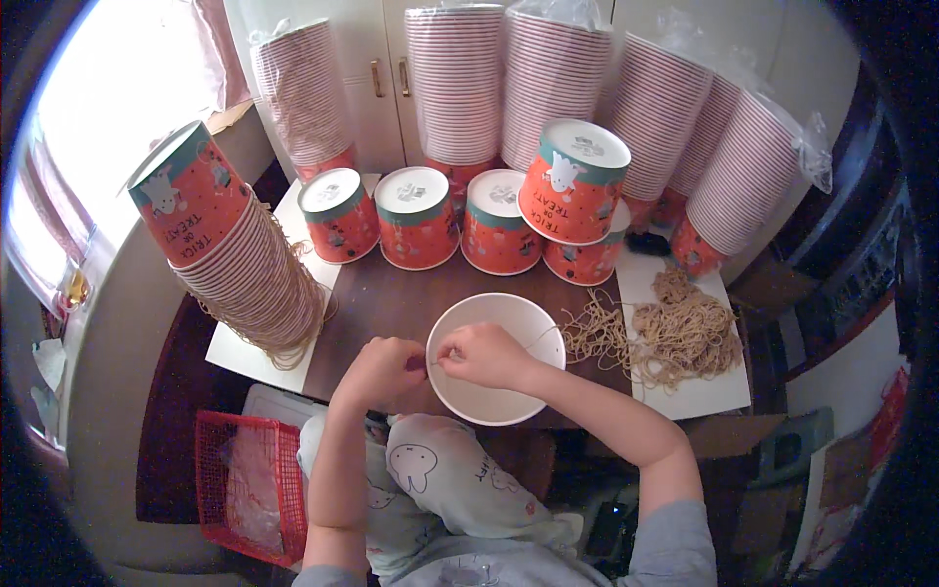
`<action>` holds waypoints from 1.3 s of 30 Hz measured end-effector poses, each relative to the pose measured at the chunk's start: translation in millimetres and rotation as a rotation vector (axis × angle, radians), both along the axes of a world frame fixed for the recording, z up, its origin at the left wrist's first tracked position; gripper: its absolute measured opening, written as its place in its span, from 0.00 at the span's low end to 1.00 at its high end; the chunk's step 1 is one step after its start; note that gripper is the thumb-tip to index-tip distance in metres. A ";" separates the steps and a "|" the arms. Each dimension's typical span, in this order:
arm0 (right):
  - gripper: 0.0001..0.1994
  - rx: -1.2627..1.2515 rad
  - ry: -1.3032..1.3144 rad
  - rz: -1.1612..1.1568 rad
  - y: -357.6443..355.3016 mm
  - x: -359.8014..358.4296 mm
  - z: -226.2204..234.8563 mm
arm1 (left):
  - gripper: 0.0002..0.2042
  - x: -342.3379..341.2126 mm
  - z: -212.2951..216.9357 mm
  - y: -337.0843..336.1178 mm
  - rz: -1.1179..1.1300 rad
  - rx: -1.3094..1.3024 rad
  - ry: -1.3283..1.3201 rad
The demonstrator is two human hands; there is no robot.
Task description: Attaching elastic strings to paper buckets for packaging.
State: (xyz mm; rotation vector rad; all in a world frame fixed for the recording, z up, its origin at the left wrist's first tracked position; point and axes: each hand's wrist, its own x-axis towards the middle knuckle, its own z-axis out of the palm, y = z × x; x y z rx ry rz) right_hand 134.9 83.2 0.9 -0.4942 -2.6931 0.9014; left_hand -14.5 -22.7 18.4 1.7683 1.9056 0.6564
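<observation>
So the white paper bucket [496, 358] sits open-side-up at the table's near edge. Left hand [380, 370] is curled shut against its left rim, right hand [483, 354] over the opening, pinching a thin string [541, 339]. Right of the bucket: a tangled string pile [675, 330]. Behind it: upside-down orange buckets [419, 217], crowding things. Leaning stack [235, 249] far left.

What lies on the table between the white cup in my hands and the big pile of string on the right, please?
In the head view, a smaller loose tangle of string lies between the white cup and the big pile.
</observation>
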 end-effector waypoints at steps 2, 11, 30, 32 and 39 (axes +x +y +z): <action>0.09 0.003 0.008 0.004 0.1 0.1 1.6 | 0.10 0.0 0.7 0.0 0.000 0.003 -0.007; 0.09 -0.041 0.004 0.004 0.4 -3.1 0.9 | 0.10 0.0 -2.0 1.4 0.041 0.010 -0.038; 0.10 -0.061 0.034 -0.142 3.8 -4.9 -2.8 | 0.09 1.0 -23.1 18.5 0.112 0.200 -0.123; 0.09 -0.042 0.055 -0.144 4.3 -4.9 -1.4 | 0.09 2.3 -21.6 19.1 0.132 0.195 -0.142; 0.11 -0.051 0.040 -0.163 11.9 -0.5 -6.0 | 0.08 2.7 -12.8 16.6 0.252 0.153 -0.170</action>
